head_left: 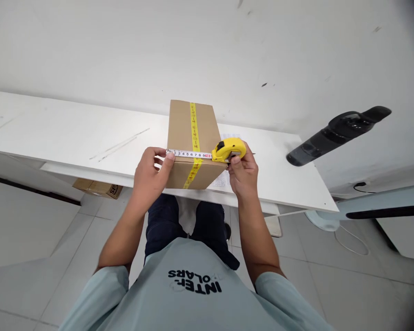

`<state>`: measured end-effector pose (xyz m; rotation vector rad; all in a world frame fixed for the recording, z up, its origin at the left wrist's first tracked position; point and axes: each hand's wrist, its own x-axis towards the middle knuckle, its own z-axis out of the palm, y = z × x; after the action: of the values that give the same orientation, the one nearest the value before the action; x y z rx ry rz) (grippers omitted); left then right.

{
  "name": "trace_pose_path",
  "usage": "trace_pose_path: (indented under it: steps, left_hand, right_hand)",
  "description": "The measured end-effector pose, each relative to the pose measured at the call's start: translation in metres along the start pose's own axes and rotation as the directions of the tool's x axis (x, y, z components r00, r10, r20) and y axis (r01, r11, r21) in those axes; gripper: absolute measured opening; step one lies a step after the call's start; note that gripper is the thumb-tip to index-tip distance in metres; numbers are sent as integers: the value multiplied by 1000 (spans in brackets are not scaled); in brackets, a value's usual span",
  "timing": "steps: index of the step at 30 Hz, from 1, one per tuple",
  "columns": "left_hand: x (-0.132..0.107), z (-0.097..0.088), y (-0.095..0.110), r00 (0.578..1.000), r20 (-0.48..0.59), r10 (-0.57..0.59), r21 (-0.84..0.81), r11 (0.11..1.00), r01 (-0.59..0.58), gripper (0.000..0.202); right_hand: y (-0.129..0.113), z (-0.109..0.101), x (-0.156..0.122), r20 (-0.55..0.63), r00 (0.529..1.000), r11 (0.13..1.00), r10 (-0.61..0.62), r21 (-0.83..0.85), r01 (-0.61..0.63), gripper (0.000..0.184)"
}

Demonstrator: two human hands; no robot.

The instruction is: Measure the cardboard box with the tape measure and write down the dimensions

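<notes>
A brown cardboard box (179,126) with yellow printed tape down its middle stands on a white shelf-like table (131,133). Across the box's near top edge lies the pulled-out blade of a yellow tape measure (232,148), its numbers showing up to about 10. My left hand (153,170) pinches the blade's metal end at the box's left corner. The yellow case sits in my right hand (243,172), thumb in front, just past the box's right edge. Behind the case, a printed paper (221,180) shows in part on the table.
A black bottle (326,135) stands at the table's right end. Below the table, another cardboard box (98,187) rests at the left. A pale blue post-like object (382,202) and a white cable (352,250) are at the right. The wall runs along the table's back.
</notes>
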<state>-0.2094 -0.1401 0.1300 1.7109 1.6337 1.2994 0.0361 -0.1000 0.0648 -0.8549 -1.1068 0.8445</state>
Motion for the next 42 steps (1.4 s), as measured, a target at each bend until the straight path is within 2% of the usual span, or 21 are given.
trace_pose_path:
  steps: [3,6,9,12,15,18,21,23,25,27,28,30,32,34,36,38,40,42]
  left_hand:
    - [11,-9,0,997,-28,-74,133,988,77,39]
    - [18,-20,-3,989,73,-127,202,973,110,48]
    - [23,-26,-8,966,231,-118,117,989,93,51]
    - [28,-30,-18,953,293,-75,8,997,77,49]
    - [37,-44,-37,965,208,-158,-94,979,180,45]
    - [44,-74,-52,948,9,-317,-359,884,299,39]
    - [31,-105,-52,920,-111,-375,-536,802,262,49]
    - [7,-110,-43,930,-123,-345,-554,801,224,55]
    - [-24,-95,-30,954,-73,-290,-532,820,209,55]
    - [-55,-62,-18,971,104,-215,-446,863,239,51]
    - [-67,-40,-13,955,234,-183,-404,875,267,53]
    - [-83,5,-7,885,431,-175,-390,849,358,60]
    - [-89,43,-7,819,540,-194,-404,794,454,66]
    - [-90,66,-11,776,602,-190,-373,792,484,69]
    - [-92,73,-16,785,607,-125,-287,886,363,67]
    - [-94,70,-20,843,538,16,-172,981,91,60]
    - [-93,61,-21,873,442,205,-66,978,-196,46]
    - [-85,54,-16,849,321,420,-8,898,-441,37]
  right_hand:
    - [0,6,-1,66,997,999,-32,-9,32,60]
    - [-5,13,-3,134,989,997,-59,-31,64,58]
    - [-10,20,-4,162,984,995,-77,-49,86,56]
    - [-8,18,-2,150,988,998,-49,-38,55,59]
    - [-1,5,5,95,996,1000,6,16,-7,60]
    - [-2,-17,12,-20,1000,995,17,95,-15,56]
    - [-14,-39,8,-94,995,993,15,117,-4,51]
    - [-24,-47,-5,-96,995,995,7,102,2,49]
    - [-31,-49,-25,-87,996,997,6,82,2,51]
    - [-33,-45,-48,-92,996,998,17,67,-11,55]
    - [-32,-41,-60,-92,995,998,30,59,-24,57]
    - [-28,-34,-81,-61,995,996,85,28,-83,57]
    - [-22,-27,-99,-7,985,985,170,-1,-170,55]
    - [-15,-23,-113,32,968,968,250,-2,-250,52]
    - [-9,-22,-126,47,954,955,296,23,-297,49]
    - [-2,-24,-137,43,943,942,330,44,-331,48]
    - [5,-26,-147,-12,933,931,359,76,-358,48]
    - [12,-27,-155,-111,913,914,394,148,-376,44]
